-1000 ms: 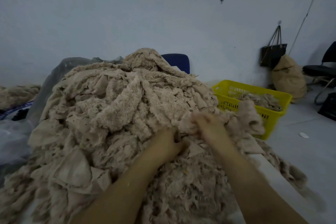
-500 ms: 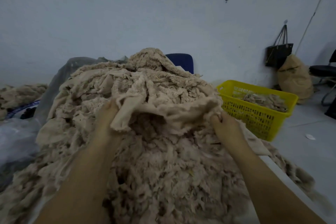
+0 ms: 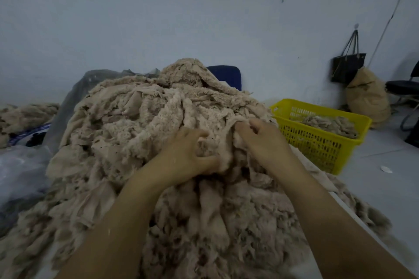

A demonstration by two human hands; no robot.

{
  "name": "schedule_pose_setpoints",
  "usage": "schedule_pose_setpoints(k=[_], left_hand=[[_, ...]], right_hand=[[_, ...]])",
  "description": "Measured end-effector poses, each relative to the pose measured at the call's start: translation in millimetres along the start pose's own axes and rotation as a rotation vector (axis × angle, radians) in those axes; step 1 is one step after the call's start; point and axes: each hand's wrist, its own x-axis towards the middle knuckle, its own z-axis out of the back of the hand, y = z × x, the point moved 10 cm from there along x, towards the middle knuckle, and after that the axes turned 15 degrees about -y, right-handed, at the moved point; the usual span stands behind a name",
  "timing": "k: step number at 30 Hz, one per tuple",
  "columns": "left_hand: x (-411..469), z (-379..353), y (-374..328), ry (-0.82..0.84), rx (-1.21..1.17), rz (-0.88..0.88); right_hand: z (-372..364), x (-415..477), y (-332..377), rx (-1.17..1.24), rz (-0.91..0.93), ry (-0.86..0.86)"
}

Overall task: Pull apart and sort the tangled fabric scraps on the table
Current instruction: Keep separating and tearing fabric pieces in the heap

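Beige cloth fills the middle of the frame. The pile of scraps sits in a big heap on the counter, and bits hang over its edge at the lower right. Both hands are deep in the heap, a little right of the middle. The left hand has its fingers bent and dug into a fluffy clump, holding it tight. The right hand is just beside it, with its fingers curled on a thin fold of cloth at the top of the same clump. The two hands are very close.

I think the step now is to pull this one clump loose. To do it well, the hands should go apart slowly, one to the left and one to the right, so the fluffy bit comes off the smooth bit. A hard tug could drag much of the heap along, or push bits off the counter onto the floor. It helps to hold near the knot, not far out at the ends. If it sticks, shake it a little and pick a new spot.

The yellow basket stands at the right of the frame, just past the heap, with loose scraps in it. That looks like the place for sorted bits. Most of the heap is not sorted yet.
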Motion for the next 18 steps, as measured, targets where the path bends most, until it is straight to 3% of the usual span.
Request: schedule_pose_setpoints(k=[3,7,9,13,18], left_hand=[[1.4,1.1,-40.1,-0.093,-0.296,-0.080],[7.6,22.1,-2.7,-0.296,-0.470,0.221],[1.1,24.1,10.3,-0.322,-0.735,0.373],[-11.7,16.1,28.2,-0.297,-1.217,0.600],[-16.3,5.6,47.9,-0.278,-1.535,0.866]], right_hand=[[-5.9,-9.9,26.5,-0.004,0.126,0.026],[-12.5,-17.4,11.9,-0.308,0.283,0.092],[-13.9,-15.6,-15.3,-0.390,0.233,0.119],[-4.1,-6.4,-77.0,-0.268,-0.130,0.123],[-18.1,-8.0,-98.2,-0.245,-0.179,0.205]])
